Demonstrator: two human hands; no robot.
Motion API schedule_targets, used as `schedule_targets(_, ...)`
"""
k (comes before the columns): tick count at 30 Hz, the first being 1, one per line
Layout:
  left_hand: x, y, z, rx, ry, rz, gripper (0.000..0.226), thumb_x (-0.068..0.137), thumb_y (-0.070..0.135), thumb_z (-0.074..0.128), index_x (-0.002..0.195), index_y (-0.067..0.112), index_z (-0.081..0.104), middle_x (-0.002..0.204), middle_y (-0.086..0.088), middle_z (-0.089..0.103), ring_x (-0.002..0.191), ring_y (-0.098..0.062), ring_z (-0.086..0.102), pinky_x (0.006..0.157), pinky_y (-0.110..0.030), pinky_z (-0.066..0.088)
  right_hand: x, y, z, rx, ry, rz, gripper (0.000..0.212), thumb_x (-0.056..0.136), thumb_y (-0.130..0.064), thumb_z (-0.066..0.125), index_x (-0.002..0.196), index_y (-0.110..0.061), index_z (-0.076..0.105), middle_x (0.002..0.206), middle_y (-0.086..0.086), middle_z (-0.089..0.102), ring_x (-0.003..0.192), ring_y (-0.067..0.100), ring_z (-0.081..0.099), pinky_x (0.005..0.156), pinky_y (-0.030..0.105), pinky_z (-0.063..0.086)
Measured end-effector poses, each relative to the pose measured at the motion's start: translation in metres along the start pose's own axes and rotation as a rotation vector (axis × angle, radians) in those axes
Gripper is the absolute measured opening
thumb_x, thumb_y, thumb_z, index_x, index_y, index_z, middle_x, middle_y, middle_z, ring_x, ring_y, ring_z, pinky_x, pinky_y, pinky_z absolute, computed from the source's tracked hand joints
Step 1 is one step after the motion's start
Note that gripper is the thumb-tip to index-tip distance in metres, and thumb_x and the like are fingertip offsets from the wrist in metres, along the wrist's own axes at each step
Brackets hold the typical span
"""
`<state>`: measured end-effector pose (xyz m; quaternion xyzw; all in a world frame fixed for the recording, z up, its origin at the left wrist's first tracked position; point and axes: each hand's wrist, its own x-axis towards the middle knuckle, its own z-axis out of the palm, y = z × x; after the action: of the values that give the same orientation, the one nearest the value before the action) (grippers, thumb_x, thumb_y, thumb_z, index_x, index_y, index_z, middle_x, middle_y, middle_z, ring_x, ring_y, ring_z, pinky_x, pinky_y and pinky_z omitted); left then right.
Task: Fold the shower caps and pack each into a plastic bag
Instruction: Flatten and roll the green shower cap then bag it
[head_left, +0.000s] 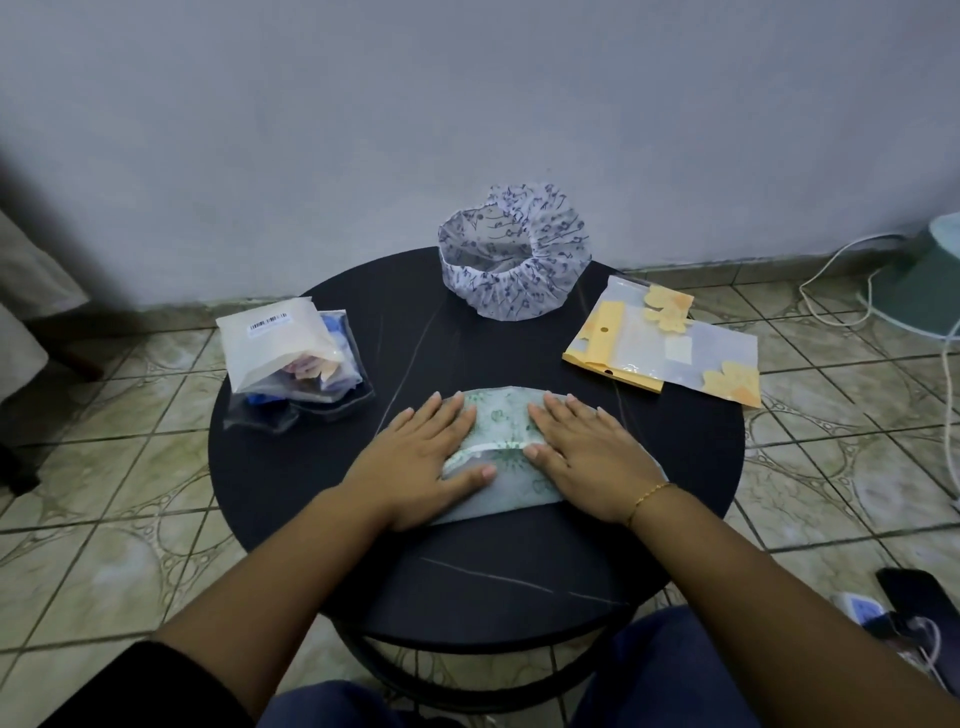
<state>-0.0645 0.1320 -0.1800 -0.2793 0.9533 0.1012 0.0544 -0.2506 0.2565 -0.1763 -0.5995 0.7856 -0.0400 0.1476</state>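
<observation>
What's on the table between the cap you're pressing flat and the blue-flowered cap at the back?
Nothing: in the head view, only bare black tabletop lies between the green cap and the blue-flowered cap.

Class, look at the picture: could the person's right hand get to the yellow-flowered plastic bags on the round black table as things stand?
Probably yes. The right hand lies flat on the green-patterned folded shower cap, and the yellow-flowered plastic bags lie on that same side of the round black table, with bare tabletop between.

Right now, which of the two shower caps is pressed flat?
The green-patterned shower cap under both hands; the blue-flowered shower cap at the table's far edge stands puffed open, untouched.
</observation>
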Motion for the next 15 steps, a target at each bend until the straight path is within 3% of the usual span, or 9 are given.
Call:
schedule_targets(11,-0.054,-0.039,0.007,-0.032,0.021,-0.101,0.086,0.063,0.084,-0.020,0.141,0.049,-0.013,0.148,0.028,-0.019,0.140,-0.003,-0.021,0.115,-0.037,-0.010,-0.003,0.001,-0.003,0.005,0.042,-0.040,0.061,0.097,-0.055,0.022,0.150,-0.030,0.006,0.159,-0.006,-0.002,0.145,0.009,-0.006,0.116,0.032,-0.005)
schedule_targets(13,-0.058,-0.030,0.008,-0.041,0.030,-0.167,0.082,0.071,0.079,-0.016,0.145,0.046,-0.009,0.151,0.025,-0.017,0.142,-0.007,-0.020,0.115,-0.039,-0.012,-0.007,-0.002,0.000,-0.064,0.162,-0.002,0.059,0.096,-0.056,0.026,0.149,-0.029,0.019,0.159,-0.002,0.003,0.146,0.015,-0.004,0.116,0.037,-0.006)
schedule_targets(15,-0.063,-0.018,0.010,-0.054,0.029,-0.272,0.066,0.088,0.066,0.000,0.148,0.041,-0.006,0.154,0.022,-0.014,0.143,-0.011,-0.020,0.115,-0.042,-0.012,-0.017,-0.008,0.006,-0.093,0.369,0.027,0.047,0.096,-0.045,0.042,0.138,-0.024,0.045,0.156,0.006,0.022,0.145,0.024,0.011,0.116,0.045,0.001)
